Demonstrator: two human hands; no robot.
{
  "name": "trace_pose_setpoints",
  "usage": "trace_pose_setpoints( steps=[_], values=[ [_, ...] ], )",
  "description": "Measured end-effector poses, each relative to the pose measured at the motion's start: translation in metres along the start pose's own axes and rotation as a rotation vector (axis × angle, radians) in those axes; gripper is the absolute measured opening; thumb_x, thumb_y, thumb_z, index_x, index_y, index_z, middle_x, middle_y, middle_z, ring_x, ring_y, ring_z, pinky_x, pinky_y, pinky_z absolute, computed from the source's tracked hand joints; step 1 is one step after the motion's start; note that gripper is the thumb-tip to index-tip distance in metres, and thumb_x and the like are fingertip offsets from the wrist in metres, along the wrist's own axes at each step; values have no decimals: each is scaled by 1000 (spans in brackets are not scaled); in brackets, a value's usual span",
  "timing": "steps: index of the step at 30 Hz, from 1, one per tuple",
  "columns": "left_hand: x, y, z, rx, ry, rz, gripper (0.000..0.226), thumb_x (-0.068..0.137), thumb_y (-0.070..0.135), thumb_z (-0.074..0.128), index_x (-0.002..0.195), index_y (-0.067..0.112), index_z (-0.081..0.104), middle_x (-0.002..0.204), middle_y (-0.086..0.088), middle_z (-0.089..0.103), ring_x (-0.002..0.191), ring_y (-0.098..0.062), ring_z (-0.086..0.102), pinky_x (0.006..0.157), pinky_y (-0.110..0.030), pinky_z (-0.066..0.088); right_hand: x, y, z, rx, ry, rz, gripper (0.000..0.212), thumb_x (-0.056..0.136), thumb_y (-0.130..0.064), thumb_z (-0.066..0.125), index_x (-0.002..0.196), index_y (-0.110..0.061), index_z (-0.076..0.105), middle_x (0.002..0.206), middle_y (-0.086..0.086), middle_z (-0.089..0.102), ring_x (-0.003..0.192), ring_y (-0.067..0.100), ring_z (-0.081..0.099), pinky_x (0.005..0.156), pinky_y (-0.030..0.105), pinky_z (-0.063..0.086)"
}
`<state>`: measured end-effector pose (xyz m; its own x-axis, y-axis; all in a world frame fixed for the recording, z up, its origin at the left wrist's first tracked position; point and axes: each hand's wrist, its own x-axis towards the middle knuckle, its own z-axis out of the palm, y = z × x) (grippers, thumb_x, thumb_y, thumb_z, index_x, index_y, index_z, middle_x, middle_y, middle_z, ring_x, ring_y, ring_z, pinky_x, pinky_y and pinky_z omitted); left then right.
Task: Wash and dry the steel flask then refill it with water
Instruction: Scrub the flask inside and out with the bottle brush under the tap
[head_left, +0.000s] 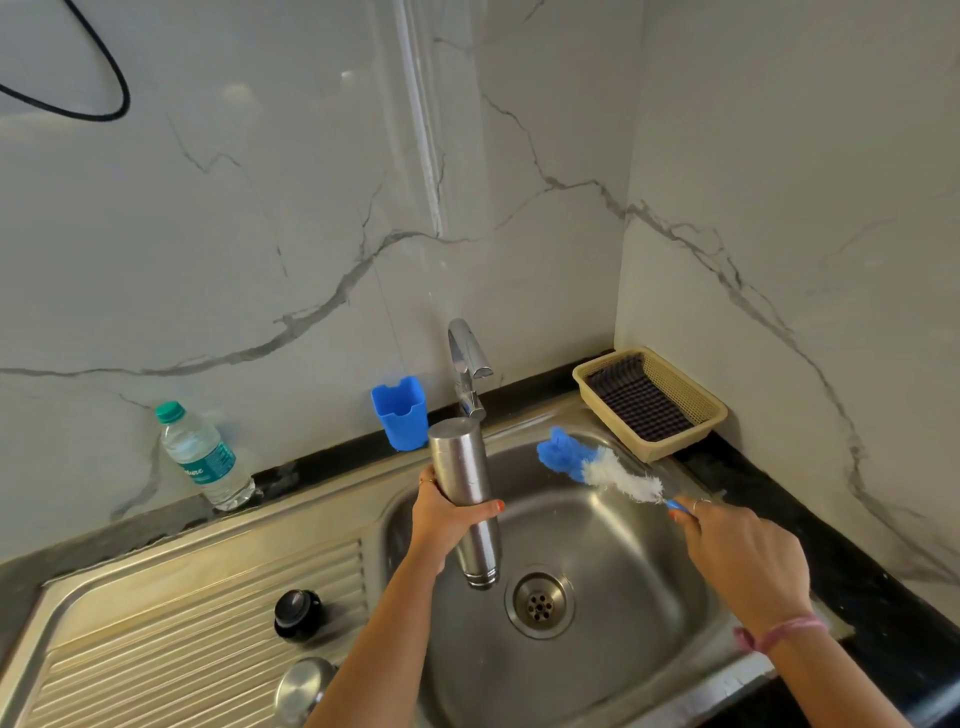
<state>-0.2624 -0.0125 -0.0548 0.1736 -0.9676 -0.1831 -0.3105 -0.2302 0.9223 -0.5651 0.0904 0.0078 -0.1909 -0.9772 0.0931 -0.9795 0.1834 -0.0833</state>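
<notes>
Far to the left of your left hand, a plastic water bottle stands on the counter. Below that hand, on the draining board, sit a black stopper and a steel cap. Your left hand grips the steel flask upside down over the sink — mouth pointing at the basin, near the drain. Your right hand pinches the handle of a bottle brush, its blue-and-white bristles in the air beside the flask. Beyond it — a woven basket.
</notes>
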Motion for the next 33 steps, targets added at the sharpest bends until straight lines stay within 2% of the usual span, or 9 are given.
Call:
trace_pose_setpoints(
  steps=[4,8,13,18,24,26,30,33],
  values=[
    [16,12,15,24,-61,16,111,53,15,96,142,24,30,124,3,55,112,-17,55,101,-43,48,8,0,6,-11,22,-1,39,100,-52,29,122,-36,58,59,-15,47,46,0,48,42,10,35],
    [30,23,28,20,-98,13,119,51,16,96,147,26,26,131,1,54,120,-21,54,105,-51,47,13,-1,12,-6,5,-23,40,100,-53,29,123,-37,57,59,-15,46,47,-1,49,45,10,40],
    [54,40,39,28,-141,23,125,53,15,96,152,26,20,135,1,51,121,-20,51,105,-48,45,24,-5,23,-31,6,-11,39,100,-53,28,119,-40,59,65,-15,47,49,1,47,44,11,34],
    [74,52,44,65,-186,12,129,53,14,96,154,25,16,141,0,47,129,-25,47,109,-50,41,31,-7,27,-32,-56,11,39,100,-52,27,114,-39,60,78,-16,53,62,4,54,57,14,46],
    [88,53,45,99,-240,-29,130,49,17,97,153,26,20,135,1,51,121,-21,50,105,-46,45,35,-5,32,-12,-71,30,39,99,-55,27,115,-41,60,81,-17,56,57,1,52,49,11,39],
    [91,52,45,117,-272,-26,134,48,17,97,155,29,17,135,0,52,121,-22,51,106,-48,44,36,-3,33,14,-79,33,39,98,-55,28,116,-41,60,81,-17,57,58,0,53,51,10,41],
    [93,57,48,115,-292,-23,139,50,16,96,156,33,8,136,0,50,122,-23,50,107,-51,43,38,0,35,43,-82,23,39,98,-55,29,121,-42,58,94,-18,63,66,2,57,60,10,48],
    [96,63,46,35,-238,-57,147,52,13,96,156,35,-6,137,1,47,123,-24,48,107,-55,43,39,-1,37,33,-96,24,39,98,-55,30,123,-41,56,90,-19,61,66,2,56,60,10,47]
  ],
)
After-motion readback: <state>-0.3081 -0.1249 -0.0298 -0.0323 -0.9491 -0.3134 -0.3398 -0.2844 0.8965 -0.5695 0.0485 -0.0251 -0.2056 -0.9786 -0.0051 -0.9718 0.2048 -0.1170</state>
